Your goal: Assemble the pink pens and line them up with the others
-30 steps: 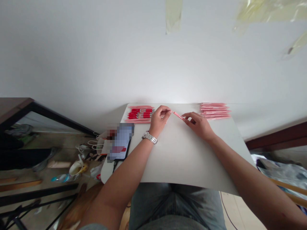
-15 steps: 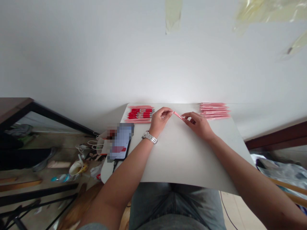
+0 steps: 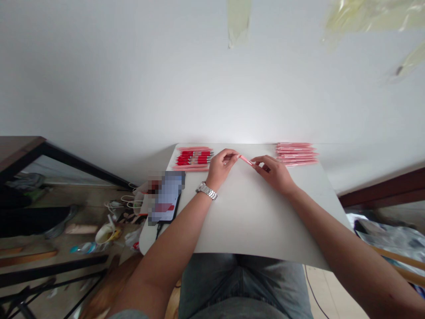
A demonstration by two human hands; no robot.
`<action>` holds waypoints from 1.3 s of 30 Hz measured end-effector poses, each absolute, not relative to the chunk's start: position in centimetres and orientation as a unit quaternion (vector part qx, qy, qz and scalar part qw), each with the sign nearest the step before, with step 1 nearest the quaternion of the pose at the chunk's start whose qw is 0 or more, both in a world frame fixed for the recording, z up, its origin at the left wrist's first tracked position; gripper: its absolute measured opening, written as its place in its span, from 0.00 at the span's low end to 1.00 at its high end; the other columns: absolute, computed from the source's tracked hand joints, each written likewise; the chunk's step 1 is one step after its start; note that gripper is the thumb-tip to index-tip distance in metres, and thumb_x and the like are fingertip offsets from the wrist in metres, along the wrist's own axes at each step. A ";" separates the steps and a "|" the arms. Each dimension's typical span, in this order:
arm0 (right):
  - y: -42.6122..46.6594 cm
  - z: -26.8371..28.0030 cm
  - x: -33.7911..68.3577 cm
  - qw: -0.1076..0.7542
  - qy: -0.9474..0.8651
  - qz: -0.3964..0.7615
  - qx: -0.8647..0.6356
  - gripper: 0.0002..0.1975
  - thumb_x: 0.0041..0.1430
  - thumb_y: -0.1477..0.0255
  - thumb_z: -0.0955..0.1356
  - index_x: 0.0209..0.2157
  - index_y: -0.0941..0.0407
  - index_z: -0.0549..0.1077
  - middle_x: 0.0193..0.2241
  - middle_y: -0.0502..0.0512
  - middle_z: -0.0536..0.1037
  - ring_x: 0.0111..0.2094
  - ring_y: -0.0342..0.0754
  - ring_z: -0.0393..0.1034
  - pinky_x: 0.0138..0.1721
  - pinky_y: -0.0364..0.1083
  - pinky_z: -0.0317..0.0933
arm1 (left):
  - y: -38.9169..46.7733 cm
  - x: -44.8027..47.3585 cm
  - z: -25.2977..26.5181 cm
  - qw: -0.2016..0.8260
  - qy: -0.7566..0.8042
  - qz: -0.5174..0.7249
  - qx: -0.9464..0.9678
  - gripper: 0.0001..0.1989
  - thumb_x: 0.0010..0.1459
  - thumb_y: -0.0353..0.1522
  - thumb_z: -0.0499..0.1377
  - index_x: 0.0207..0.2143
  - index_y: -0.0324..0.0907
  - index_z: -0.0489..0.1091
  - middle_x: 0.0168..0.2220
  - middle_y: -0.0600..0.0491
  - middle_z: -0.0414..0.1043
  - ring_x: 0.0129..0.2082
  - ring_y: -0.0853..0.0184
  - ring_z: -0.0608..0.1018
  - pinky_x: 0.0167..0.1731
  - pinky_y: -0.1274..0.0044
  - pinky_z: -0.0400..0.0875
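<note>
A slim pink pen [image 3: 246, 160] spans the gap between my two hands above the table, slanting down to the right. My left hand [image 3: 222, 166] pinches its upper left end between thumb and fingertips. At the lower right end, my right hand [image 3: 275, 173] has its thumb and fingers closed on the pen. Just left of my left hand lie several red pens [image 3: 195, 158] in a row, with pink pieces [image 3: 191, 168] in front of and behind them. To the right of my right hand is a pile of pink pens [image 3: 297, 153] that look wrapped in clear plastic.
The white table [image 3: 252, 221] stands against the wall [image 3: 212, 88]. A phone [image 3: 171, 199], partly blurred out, lies at the table's left edge with a cable attached. On the floor at left are a cup [image 3: 105, 233] and a bottle [image 3: 83, 247].
Both hands keep their grip on the pink pen in nearly the same place. The camera view has shifted very slightly.
</note>
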State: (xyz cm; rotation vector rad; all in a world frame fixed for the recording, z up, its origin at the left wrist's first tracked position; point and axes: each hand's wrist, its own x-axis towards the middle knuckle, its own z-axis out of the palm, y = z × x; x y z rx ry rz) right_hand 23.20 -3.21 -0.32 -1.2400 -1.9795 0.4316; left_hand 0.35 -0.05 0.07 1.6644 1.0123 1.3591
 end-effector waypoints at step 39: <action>-3.0 -0.4 23.2 0.371 -0.767 0.177 -0.493 0.13 0.69 0.60 0.66 0.44 0.52 0.78 0.37 0.55 0.79 0.27 0.44 0.69 0.31 0.45 0.65 | -0.6 0.3 0.3 0.346 0.376 0.514 0.689 0.14 0.67 0.42 0.61 0.47 0.44 0.81 0.45 0.47 0.82 0.42 0.65 0.84 0.44 0.75 0.80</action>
